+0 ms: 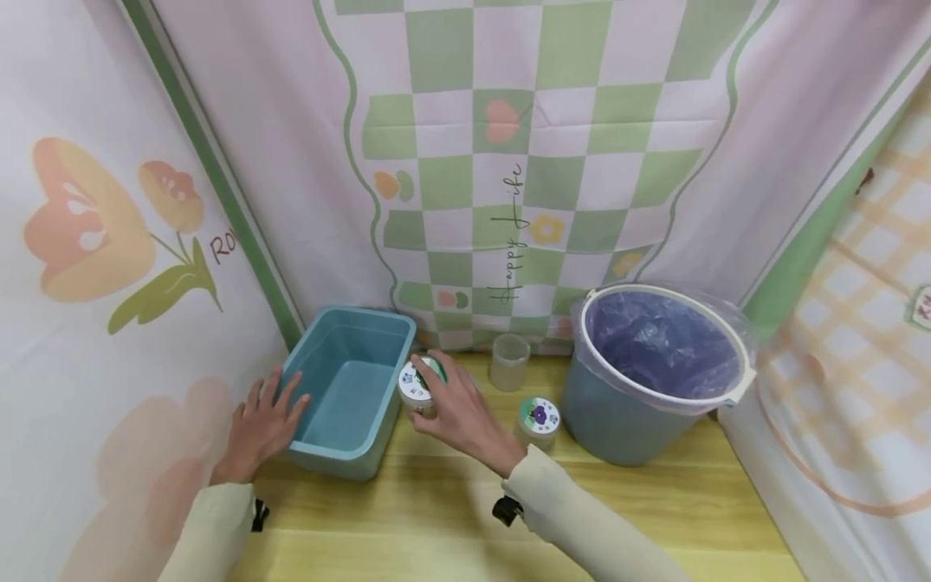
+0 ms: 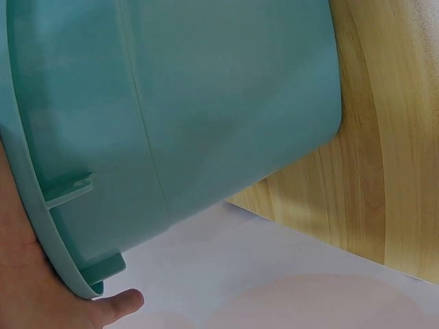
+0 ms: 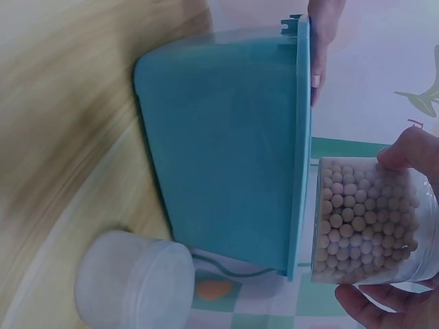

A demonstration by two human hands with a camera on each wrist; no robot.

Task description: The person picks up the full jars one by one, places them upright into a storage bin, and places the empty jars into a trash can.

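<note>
Beside the right rim of the blue bin: clear cylindrical jar of round matte beads, held up.
Right hand clamped round jar; left hand fingers apart, resting on bin's smooth plastic left rim. Frosted cylinder, flower-lidded jar on wood-grain table near film-lined bucket.

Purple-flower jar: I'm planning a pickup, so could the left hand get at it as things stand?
Probably not directly: the tub and right hand lie between the left hand and that jar.
</note>
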